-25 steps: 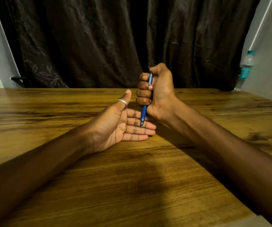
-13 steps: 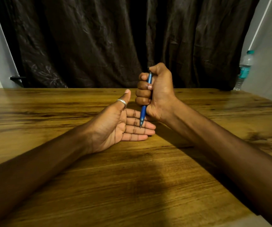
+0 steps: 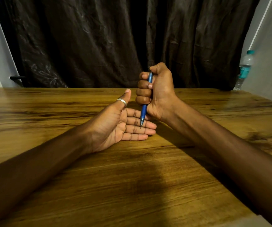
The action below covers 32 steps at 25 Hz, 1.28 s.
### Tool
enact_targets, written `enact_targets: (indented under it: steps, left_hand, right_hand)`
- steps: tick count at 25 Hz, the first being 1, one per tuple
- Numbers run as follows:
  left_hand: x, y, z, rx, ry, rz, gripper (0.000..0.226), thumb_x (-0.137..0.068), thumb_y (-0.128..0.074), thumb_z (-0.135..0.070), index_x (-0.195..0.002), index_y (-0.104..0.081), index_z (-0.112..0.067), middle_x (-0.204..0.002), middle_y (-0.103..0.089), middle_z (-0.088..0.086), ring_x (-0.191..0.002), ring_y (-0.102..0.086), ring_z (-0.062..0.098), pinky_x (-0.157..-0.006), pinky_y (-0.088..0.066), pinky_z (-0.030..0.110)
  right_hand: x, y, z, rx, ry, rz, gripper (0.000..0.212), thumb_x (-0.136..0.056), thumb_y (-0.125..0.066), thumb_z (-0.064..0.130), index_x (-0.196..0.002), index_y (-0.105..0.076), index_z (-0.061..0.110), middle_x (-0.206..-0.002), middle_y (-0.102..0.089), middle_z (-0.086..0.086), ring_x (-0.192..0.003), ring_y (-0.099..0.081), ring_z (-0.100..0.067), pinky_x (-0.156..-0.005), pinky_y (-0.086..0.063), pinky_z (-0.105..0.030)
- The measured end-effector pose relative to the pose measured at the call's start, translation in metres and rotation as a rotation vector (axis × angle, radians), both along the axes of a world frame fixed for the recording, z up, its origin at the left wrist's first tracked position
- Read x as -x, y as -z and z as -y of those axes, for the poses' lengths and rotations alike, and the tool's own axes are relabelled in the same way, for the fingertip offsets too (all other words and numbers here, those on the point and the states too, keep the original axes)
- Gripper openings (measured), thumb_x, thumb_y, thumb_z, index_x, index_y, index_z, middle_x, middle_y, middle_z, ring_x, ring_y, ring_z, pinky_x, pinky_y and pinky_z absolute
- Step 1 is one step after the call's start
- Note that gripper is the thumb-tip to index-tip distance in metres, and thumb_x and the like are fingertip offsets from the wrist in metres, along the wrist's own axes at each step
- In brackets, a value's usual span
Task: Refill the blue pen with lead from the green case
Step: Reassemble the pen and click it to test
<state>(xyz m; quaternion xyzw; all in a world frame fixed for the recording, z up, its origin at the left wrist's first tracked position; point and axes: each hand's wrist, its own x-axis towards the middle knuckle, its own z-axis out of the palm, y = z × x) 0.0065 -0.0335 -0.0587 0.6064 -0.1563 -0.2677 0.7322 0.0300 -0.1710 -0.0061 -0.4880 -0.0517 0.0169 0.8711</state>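
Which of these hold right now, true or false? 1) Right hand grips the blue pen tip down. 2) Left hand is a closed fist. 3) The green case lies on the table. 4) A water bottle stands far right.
1) True: the right hand fists the blue pen, tip down over the left fingers.
2) False: the left hand lies open, palm up, a ring on its thumb.
3) False: no green case shows on the table.
4) True: the water bottle stands at the far right.
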Motion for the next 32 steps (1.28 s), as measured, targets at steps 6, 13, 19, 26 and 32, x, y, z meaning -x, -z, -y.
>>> enact_targets:
  steps: [6,13,19,26,32]
  left_hand:
    - [-0.0003,0.0015,-0.0009,0.001,0.009,0.004,0.090,-0.094,-0.032,-0.075,-0.126,-0.060,0.004,-0.116,-0.075,0.026,-0.110,-0.073,0.035,-0.088,-0.061,0.039]
    - [0.0000,0.0015,-0.0014,0.001,0.013,0.005,0.089,-0.094,-0.031,-0.075,-0.127,-0.060,0.003,-0.117,-0.075,0.026,-0.111,-0.073,0.035,-0.088,-0.061,0.039]
    - [0.0008,0.0006,-0.0002,-0.012,0.004,0.003,0.090,-0.094,-0.030,-0.075,-0.129,-0.058,0.004,-0.116,-0.075,0.025,-0.110,-0.073,0.035,-0.089,-0.061,0.039]
    - [0.0007,0.0010,0.0002,-0.013,0.001,0.007,0.090,-0.094,-0.031,-0.075,-0.128,-0.059,0.003,-0.116,-0.075,0.025,-0.110,-0.074,0.034,-0.089,-0.061,0.039]
    - [-0.0002,0.0016,-0.0001,-0.011,0.002,0.003,0.090,-0.093,-0.032,-0.075,-0.128,-0.058,0.004,-0.117,-0.075,0.026,-0.111,-0.073,0.035,-0.091,-0.060,0.041]
  right_hand:
    - [0.0007,0.0000,0.0007,-0.004,-0.005,0.000,0.037,-0.093,-0.035,0.035,-0.061,-0.044,0.018,-0.046,-0.027,0.007,-0.035,-0.017,-0.007,-0.035,-0.013,-0.016]
    - [-0.0005,-0.0002,0.0011,-0.007,-0.010,-0.006,0.037,-0.092,-0.034,0.034,-0.060,-0.043,0.018,-0.045,-0.026,0.007,-0.035,-0.016,-0.007,-0.035,-0.012,-0.016]
    - [-0.0003,0.0001,0.0014,0.002,-0.010,-0.003,0.037,-0.092,-0.035,0.034,-0.061,-0.044,0.018,-0.045,-0.027,0.007,-0.036,-0.017,-0.007,-0.036,-0.012,-0.017]
    - [-0.0008,0.0011,0.0016,0.004,-0.006,0.004,0.038,-0.093,-0.035,0.035,-0.062,-0.045,0.017,-0.045,-0.027,0.008,-0.036,-0.017,-0.007,-0.036,-0.013,-0.017]
    - [-0.0011,0.0012,0.0019,0.004,-0.016,0.010,0.037,-0.093,-0.035,0.035,-0.061,-0.045,0.018,-0.045,-0.028,0.007,-0.037,-0.017,-0.008,-0.037,-0.013,-0.018]
